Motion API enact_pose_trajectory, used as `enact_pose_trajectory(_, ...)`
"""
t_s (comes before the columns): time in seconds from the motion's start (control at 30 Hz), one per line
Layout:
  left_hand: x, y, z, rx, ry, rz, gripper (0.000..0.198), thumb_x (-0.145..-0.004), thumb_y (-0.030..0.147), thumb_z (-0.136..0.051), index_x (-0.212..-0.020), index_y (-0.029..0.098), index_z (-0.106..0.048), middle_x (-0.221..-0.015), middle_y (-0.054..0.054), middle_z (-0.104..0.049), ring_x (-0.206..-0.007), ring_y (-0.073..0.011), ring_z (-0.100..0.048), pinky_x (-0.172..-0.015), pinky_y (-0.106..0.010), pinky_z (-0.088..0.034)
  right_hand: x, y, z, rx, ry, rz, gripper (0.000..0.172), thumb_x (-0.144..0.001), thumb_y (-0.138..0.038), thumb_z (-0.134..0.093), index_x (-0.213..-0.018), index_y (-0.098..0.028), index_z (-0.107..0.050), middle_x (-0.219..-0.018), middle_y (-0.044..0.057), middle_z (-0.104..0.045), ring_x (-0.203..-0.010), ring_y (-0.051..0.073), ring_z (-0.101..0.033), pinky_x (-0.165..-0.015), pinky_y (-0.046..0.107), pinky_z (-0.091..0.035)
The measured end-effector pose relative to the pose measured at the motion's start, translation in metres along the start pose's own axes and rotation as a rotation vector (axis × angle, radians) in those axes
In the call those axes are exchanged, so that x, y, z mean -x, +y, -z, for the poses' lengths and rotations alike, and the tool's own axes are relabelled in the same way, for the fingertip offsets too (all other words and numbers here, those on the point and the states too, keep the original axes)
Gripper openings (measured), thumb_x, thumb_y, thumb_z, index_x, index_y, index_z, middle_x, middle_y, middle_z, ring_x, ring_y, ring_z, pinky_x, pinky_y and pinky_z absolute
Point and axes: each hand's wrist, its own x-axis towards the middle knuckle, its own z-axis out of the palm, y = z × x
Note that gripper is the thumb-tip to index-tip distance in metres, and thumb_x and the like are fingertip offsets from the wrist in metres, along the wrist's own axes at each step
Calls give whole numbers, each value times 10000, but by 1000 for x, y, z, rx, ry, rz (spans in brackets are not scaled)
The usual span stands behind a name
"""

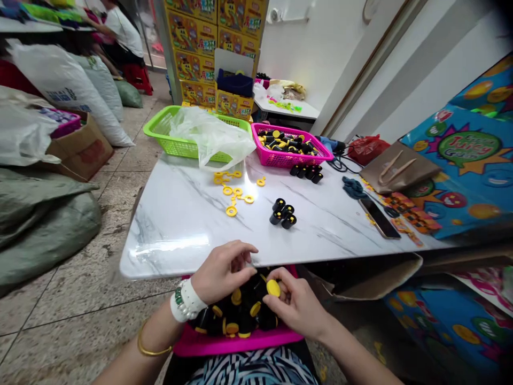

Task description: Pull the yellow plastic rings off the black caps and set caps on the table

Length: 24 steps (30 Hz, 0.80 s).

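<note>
A pink tray [236,342] rests on my lap, heaped with black wheels that have yellow hubs [240,313]. My left hand [222,270] lies over the heap's far side with its fingers curled down onto the wheels at the table's edge. My right hand [294,305] pinches a yellow-capped black wheel [273,289] between thumb and fingers just above the heap. On the white marble table [180,224] lie loose yellow rings [234,192] and a small cluster of black wheels [283,213].
At the table's far edge stand a green basket [160,125] with a clear plastic bag [212,136] and a pink basket [290,155] of black and yellow parts. A phone [379,216], a brown paper bag [398,171] and colourful boxes are at right. Sacks line the floor at left. A person sits far back.
</note>
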Motion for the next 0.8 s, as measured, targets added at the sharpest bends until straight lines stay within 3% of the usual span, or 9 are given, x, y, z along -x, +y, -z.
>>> enact_pose_trajectory(0.1, -32, 3, -15, -97, 181, 62, 288, -795, 274, -647, -1063, 174, -607, -825, -5, -614, -630, -108, -555, -661, -267, -501, -10, 6, 13, -2, 160, 43, 473, -789, -391, -702, -1192, -217, -526, -564, -81, -489, -497, 107, -449, -525, 231, -350)
enact_pose_trajectory(0.17, -62, 3, -28, -188, 256, 79, 395, -763, 308, -699, -1108, 155, -585, -871, -25, -616, -683, -133, -577, -731, -313, -512, -21, 3, 31, -54, 371, 64, 380, -835, -406, -654, -1146, -204, -571, -560, -72, -470, -499, 106, -436, -530, 234, -362)
enact_pose_trajectory(0.27, -104, 2, -44, -331, 269, 124, 511, -722, 351, -748, -1146, 131, -567, -982, -81, -599, -868, -208, -607, -833, -371, -501, -35, -5, 56, -173, 600, 43, 251, -881, -421, -594, -974, -189, -618, -536, -63, -438, -472, 100, -406, -484, 232, -337)
enact_pose_trajectory(0.37, -121, 1, -48, -420, 228, 165, 370, -756, 315, -705, -1077, 160, -607, -1019, -91, -575, -916, -226, -605, -836, -362, -494, -40, -10, 62, -243, 652, 65, 225, -887, -413, -597, -916, -191, -618, -546, -49, -475, -467, 101, -425, -462, 232, -336)
enact_pose_trajectory(0.47, -103, -1, -42, -457, 246, 127, 228, -786, 277, -645, -987, 176, -612, -985, -68, -567, -867, -208, -602, -794, -337, -498, -41, -15, 53, -187, 608, 133, 193, -893, -387, -597, -908, -198, -633, -565, -35, -514, -477, 110, -457, -472, 242, -364)
enact_pose_trajectory(0.57, -62, -4, -30, -471, 340, 98, 182, -799, 253, -607, -961, 179, -569, -968, -56, -573, -813, -188, -591, -747, -321, -498, -53, -26, 45, -70, 582, 236, 167, -907, -354, -580, -899, -204, -652, -656, -3, -595, -540, 123, -522, -532, 255, -426)
enact_pose_trajectory(0.7, -10, -14, -9, -501, 501, 95, 174, -813, 228, -585, -978, 187, -550, -900, -38, -592, -787, -186, -583, -743, -323, -489, -100, -48, 35, 227, 507, 416, 210, -932, -326, -532, -970, -202, -698, -864, 50, -647, -716, 145, -597, -731, 279, -487)
enact_pose_trajectory(0.8, 11, -22, 2, -535, 593, 97, 186, -814, 256, -612, -979, 183, -566, -868, -29, -598, -767, -183, -579, -741, -324, -483, -141, -58, 25, 532, 321, 357, 325, -906, -430, -564, -1164, -260, -664, -1098, 74, -609, -827, 177, -610, -748, 306, -496)
